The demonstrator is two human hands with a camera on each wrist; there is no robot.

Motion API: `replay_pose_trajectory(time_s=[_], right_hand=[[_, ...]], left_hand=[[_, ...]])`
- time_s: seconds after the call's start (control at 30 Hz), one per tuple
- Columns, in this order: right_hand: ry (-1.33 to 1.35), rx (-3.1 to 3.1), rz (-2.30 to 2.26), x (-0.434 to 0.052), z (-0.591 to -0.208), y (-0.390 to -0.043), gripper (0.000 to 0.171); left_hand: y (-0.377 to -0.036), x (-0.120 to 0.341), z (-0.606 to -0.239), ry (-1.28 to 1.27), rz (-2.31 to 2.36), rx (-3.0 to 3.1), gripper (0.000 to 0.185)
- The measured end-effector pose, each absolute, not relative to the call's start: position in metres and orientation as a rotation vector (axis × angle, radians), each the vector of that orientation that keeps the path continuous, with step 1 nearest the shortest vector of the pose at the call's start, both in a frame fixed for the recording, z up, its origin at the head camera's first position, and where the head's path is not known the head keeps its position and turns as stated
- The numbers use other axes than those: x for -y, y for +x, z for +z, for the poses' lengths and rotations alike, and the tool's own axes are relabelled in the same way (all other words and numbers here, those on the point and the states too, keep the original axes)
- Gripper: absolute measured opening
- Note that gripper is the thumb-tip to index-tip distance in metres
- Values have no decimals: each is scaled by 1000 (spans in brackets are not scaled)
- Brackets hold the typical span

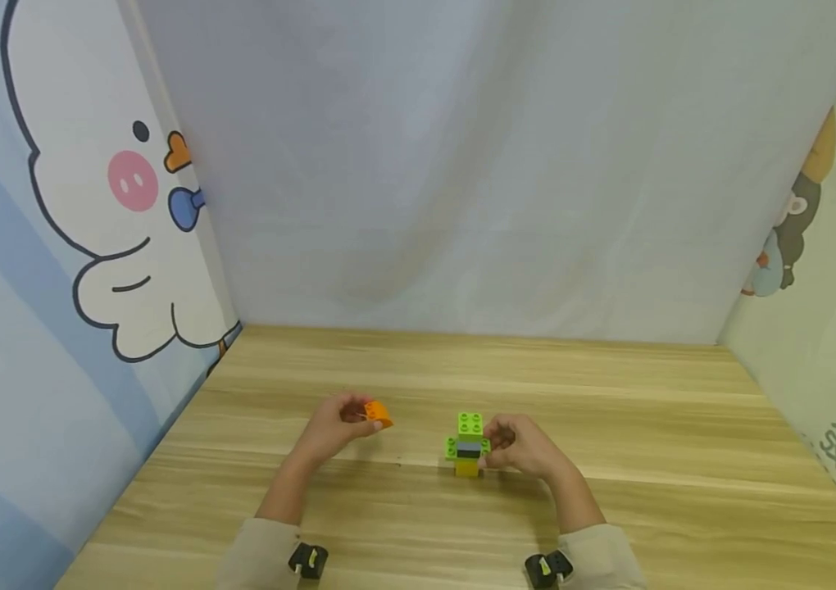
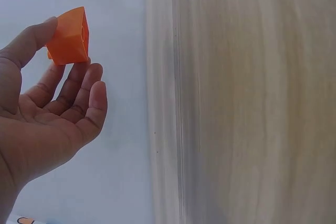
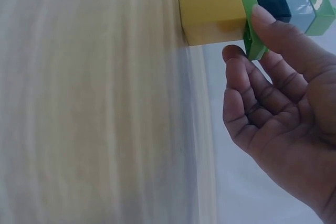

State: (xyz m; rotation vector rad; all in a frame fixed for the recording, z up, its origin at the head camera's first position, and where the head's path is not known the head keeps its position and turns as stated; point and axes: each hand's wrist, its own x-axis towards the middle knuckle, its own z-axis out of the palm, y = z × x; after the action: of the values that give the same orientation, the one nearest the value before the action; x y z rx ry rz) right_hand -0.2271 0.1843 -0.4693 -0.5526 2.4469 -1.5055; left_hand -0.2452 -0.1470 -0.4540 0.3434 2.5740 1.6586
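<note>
Between thumb and fingertips, my left hand (image 1: 333, 424) pinches an orange building block (image 1: 379, 415) with a curved, sloping side, held above the table. The left wrist view gives a closer look at this orange block (image 2: 70, 36). My right hand (image 1: 524, 447) grips the right edge of a small block tower (image 1: 468, 447) that stands upright on the table. Seen in the right wrist view, the thumb and fingers pinch a flat green plate (image 3: 254, 35) above a yellow block (image 3: 212, 13). Beyond the plate come a dark block, a grey-blue block and a light green block at the top.
A wood-grain table (image 1: 403, 533) spreads under both hands. A grey-white curtain (image 1: 447, 172) closes off its back edge. Cartoon-printed panels flank it, with a white character (image 1: 86, 180) on the left. Each wrist carries a small black device (image 1: 309, 560) by the sleeve.
</note>
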Motion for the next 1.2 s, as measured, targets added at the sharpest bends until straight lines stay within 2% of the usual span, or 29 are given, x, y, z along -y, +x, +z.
replay_pose_trajectory(time_s=[1.2], right_hand=[[-546, -2432, -1504, -184, -468, -226, 30]], left_hand=[[-239, 96, -434, 502, 1787, -2444, 41]])
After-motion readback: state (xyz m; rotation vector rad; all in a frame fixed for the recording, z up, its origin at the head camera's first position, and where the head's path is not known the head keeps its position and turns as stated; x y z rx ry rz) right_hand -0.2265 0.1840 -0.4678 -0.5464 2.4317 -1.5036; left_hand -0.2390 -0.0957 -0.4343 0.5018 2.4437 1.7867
